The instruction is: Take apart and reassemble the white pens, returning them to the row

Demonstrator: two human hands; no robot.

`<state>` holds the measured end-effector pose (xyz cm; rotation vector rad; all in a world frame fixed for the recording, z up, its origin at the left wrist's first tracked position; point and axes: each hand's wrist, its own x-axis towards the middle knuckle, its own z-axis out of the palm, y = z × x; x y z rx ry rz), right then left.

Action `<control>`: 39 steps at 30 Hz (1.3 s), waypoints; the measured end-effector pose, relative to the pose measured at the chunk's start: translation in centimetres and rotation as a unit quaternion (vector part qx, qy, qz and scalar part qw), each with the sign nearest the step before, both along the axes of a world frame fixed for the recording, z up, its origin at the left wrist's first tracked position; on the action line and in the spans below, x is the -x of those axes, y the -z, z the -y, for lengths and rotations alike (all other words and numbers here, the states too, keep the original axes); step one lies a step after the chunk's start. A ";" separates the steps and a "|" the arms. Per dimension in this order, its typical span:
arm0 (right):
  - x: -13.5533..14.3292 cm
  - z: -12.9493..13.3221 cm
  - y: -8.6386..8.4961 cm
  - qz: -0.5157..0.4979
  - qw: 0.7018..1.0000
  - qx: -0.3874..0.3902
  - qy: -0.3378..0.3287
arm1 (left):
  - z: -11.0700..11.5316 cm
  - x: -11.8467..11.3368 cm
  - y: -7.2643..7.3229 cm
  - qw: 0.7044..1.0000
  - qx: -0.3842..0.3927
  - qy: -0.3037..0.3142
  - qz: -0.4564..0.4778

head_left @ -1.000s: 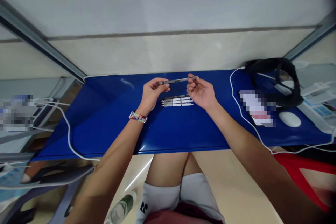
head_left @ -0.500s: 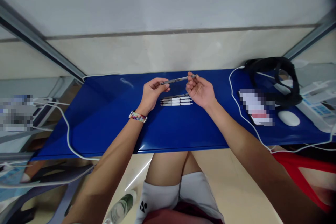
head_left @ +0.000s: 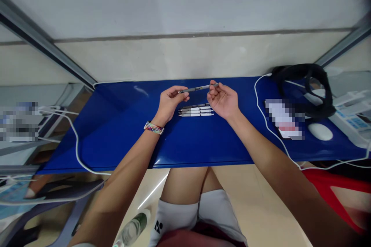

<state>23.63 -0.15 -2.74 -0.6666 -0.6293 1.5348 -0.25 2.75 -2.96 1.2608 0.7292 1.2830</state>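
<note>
A grey and white pen (head_left: 198, 88) is held level above the blue table (head_left: 116, 123), between both hands. My left hand (head_left: 172, 102), with a colourful band at the wrist, pinches its left end between thumb and fingers. The fingertips of my right hand (head_left: 222, 98) are closed on its right end, palm turned up. Just below, several white pens (head_left: 197, 111) lie side by side on the table, with a darker one at the back of the row.
At the right lie a phone (head_left: 283, 119), a white mouse (head_left: 320, 131), a black strap-like headset (head_left: 307, 88) and a white cable (head_left: 257, 102). Another cable (head_left: 77, 144) crosses the left side. A plastic bottle (head_left: 133, 229) is below the table's front edge.
The view has shifted very slightly. Both hands keep their hold on the pen, and the pens on the table have not moved.
</note>
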 end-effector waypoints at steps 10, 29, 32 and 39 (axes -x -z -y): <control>0.0 0.3 -1.1 0.123 0.991 -0.051 -0.011 | -0.5 0.5 0.2 0.999 -0.019 -0.019 -0.019; -2.5 -0.7 2.1 0.663 0.699 -0.262 0.060 | -0.8 1.9 0.5 0.917 -0.171 -0.058 -0.356; -2.6 -0.7 2.1 0.670 0.693 -0.259 0.058 | -0.7 1.8 0.6 0.915 -0.165 -0.048 -0.364; -2.4 -0.5 2.1 0.665 0.700 -0.254 0.062 | -0.8 1.9 0.7 0.923 -0.147 -0.036 -0.354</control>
